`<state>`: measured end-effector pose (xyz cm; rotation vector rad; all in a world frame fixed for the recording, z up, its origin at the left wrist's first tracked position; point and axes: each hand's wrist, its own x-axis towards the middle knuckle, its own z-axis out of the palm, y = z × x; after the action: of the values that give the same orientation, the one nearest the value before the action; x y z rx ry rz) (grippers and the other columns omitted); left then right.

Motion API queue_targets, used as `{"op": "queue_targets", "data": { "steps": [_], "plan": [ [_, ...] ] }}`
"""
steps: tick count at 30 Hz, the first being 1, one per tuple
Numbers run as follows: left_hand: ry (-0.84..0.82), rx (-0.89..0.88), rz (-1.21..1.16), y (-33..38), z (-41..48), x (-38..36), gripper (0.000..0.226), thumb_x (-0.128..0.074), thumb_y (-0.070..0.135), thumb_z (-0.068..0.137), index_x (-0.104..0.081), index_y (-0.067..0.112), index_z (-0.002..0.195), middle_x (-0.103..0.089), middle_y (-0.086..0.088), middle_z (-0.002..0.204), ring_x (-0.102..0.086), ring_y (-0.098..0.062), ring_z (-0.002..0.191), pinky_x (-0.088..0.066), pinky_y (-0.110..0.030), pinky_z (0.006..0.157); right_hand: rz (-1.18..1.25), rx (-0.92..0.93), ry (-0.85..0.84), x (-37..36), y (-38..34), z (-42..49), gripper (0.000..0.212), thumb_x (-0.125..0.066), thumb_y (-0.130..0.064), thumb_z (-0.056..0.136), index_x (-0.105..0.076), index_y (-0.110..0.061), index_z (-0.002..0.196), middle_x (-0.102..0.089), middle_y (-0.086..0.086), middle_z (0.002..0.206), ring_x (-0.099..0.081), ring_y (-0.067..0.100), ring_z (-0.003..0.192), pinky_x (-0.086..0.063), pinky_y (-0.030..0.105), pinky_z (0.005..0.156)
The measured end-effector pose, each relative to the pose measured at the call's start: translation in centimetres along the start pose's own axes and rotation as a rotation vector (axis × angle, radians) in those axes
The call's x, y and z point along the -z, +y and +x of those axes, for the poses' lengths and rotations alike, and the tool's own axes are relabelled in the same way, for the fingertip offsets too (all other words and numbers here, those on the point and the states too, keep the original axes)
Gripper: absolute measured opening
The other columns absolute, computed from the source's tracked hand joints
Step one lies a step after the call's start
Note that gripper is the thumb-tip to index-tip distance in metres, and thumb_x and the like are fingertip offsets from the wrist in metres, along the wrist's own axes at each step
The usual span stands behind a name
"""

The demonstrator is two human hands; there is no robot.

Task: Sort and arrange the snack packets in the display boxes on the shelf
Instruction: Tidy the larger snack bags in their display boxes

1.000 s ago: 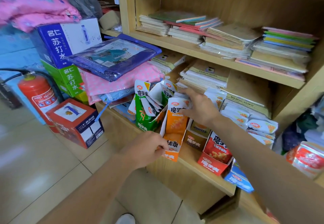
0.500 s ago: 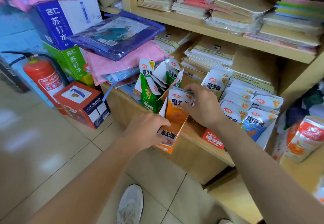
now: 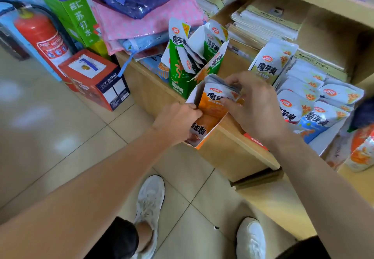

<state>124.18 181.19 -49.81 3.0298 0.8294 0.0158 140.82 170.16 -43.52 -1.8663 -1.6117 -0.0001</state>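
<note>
An orange display box (image 3: 204, 132) hangs over the shelf's front edge, tilted toward me. My left hand (image 3: 178, 121) grips its near left wall. My right hand (image 3: 253, 104) pinches a stack of orange snack packets (image 3: 214, 101) standing inside the box. A green display box (image 3: 182, 70) with loose packets sticking out stands just behind. White and blue snack packets (image 3: 315, 104) lie in rows to the right on the shelf (image 3: 238, 137).
A red fire extinguisher (image 3: 40, 35) and a red carton (image 3: 95, 78) stand on the tiled floor at left. Green cartons, pink cloth (image 3: 145, 23) and notebooks (image 3: 265, 21) crowd the shelf behind. A red-orange bag (image 3: 362, 151) lies at the right edge. My shoes are below.
The view has tilted down and closer. The orange box has come further out over the shelf edge, and my right hand now pinches the packets in it.
</note>
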Motion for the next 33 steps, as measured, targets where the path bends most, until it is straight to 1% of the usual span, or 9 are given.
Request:
{"op": "queue_targets", "data": {
  "steps": [8,13,16,18,20,23,27,29,33],
  "plan": [
    [0.060,-0.177,-0.128,-2.0,-1.1,-1.2,0.032,-0.059,0.034,0.098,-0.059,0.025,0.128,-0.062,0.002,0.123,-0.065,-0.029,0.095,-0.037,-0.032,0.066,-0.016,0.102,0.045,-0.5,-0.9,-2.2,0.030,-0.073,-0.004,0.081,-0.061,-0.009,0.108,-0.063,0.005,0.105,-0.058,0.030,0.094,-0.050,0.048,0.075],
    [0.065,-0.228,-0.241,-2.3,-2.8,-0.5,0.040,-0.062,0.041,0.096,-0.058,0.034,0.134,-0.059,0.014,0.135,-0.065,-0.018,0.097,-0.036,-0.026,0.066,-0.075,0.112,0.112,-1.1,-0.9,-2.6,0.027,-0.072,-0.005,0.083,-0.061,-0.007,0.108,-0.061,0.006,0.101,-0.055,0.031,0.088,-0.048,0.044,0.070],
    [0.139,-0.176,-0.327,-2.3,-4.9,-0.6,0.043,-0.074,0.034,0.088,-0.064,0.030,0.130,-0.064,0.012,0.132,-0.068,-0.019,0.093,-0.048,-0.029,0.063,-0.103,0.107,0.147,-1.3,-1.1,-2.7,0.025,-0.073,-0.005,0.084,-0.062,-0.006,0.106,-0.063,0.007,0.099,-0.055,0.031,0.086,-0.046,0.039,0.069],
    [0.222,-0.118,-0.305,-1.9,-6.3,-1.3,0.043,-0.076,0.034,0.085,-0.068,0.024,0.126,-0.067,0.005,0.130,-0.064,-0.024,0.104,-0.055,-0.038,0.074,-0.102,0.098,0.155,-1.4,-1.2,-2.6,0.025,-0.073,-0.006,0.084,-0.062,-0.005,0.107,-0.063,0.008,0.100,-0.056,0.032,0.087,-0.046,0.038,0.069],
    [0.368,-0.040,-0.273,-0.7,-7.6,-1.6,0.037,-0.073,0.035,0.086,-0.072,0.018,0.119,-0.070,0.000,0.121,-0.060,-0.028,0.106,-0.054,-0.042,0.083,-0.097,0.096,0.160,-1.5,-1.2,-2.6,0.026,-0.073,-0.006,0.084,-0.062,-0.005,0.107,-0.063,0.009,0.100,-0.056,0.032,0.087,-0.049,0.043,0.069],
    [0.530,0.064,-0.261,2.2,-8.8,-1.9,0.040,-0.066,0.039,0.088,-0.071,0.010,0.114,-0.070,-0.008,0.114,-0.062,-0.030,0.095,-0.053,-0.040,0.079,-0.086,0.088,0.172,-1.6,-1.2,-2.8,0.028,-0.073,-0.007,0.084,-0.061,-0.005,0.108,-0.063,0.010,0.100,-0.057,0.034,0.086,-0.051,0.049,0.068],
    [0.249,0.216,-0.176,5.5,-8.5,-3.1,0.079,-0.059,0.061,0.087,-0.045,0.009,0.144,-0.046,-0.017,0.150,-0.048,-0.034,0.133,-0.044,-0.045,0.103,-0.078,0.079,0.198,-1.6,-1.0,-2.8,0.030,-0.074,-0.008,0.083,-0.060,-0.005,0.109,-0.064,0.012,0.100,-0.058,0.035,0.087,-0.052,0.049,0.067],
    [0.185,0.258,-0.133,5.7,-7.6,-3.5,0.087,-0.058,0.066,0.084,-0.035,0.013,0.150,-0.037,-0.016,0.156,-0.039,-0.035,0.140,-0.035,-0.049,0.111,-0.079,0.076,0.204,-1.6,-0.9,-2.8,0.031,-0.074,-0.009,0.083,-0.059,-0.006,0.110,-0.064,0.012,0.100,-0.058,0.034,0.087,-0.052,0.048,0.066],
    [0.131,0.338,-0.164,5.1,-6.0,-3.9,0.088,-0.059,0.070,0.080,-0.034,0.023,0.150,-0.035,-0.007,0.158,-0.041,-0.029,0.138,-0.034,-0.055,0.099,-0.078,0.085,0.201,-1.6,-0.8,-2.8,0.032,-0.074,-0.009,0.083,-0.059,-0.008,0.111,-0.064,0.011,0.101,-0.059,0.033,0.088,-0.053,0.048,0.065]
  ]
}}
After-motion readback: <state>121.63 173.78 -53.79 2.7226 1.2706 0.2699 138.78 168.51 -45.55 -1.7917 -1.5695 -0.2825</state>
